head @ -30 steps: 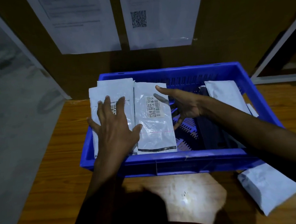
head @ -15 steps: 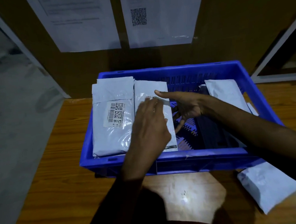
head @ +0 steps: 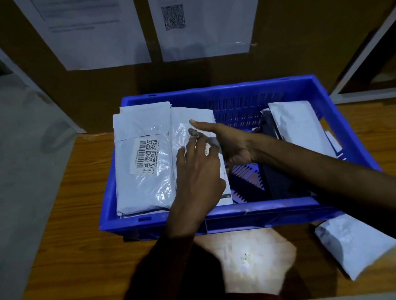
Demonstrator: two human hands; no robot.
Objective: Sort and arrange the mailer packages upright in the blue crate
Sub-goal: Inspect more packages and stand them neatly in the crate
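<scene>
blue plastic slatted crate (head: 255, 213): plain white plastic mailer package (head: 190, 114) leans left of centre, beside barcode-labelled white mailer (head: 145, 184). left hand (head: 198, 173): straight fingers resting on plain mailer, no grasp. right hand (head: 234, 145): thumb across its face, fingers hidden; grip undetermined.

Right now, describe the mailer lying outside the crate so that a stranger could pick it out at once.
Find the blue crate on the wooden table. Just off its near right corner, a white mailer lies flat on the bare wood. Unlike the other mailers, which all sit inside the crate, it alone is outside the walls.
</scene>
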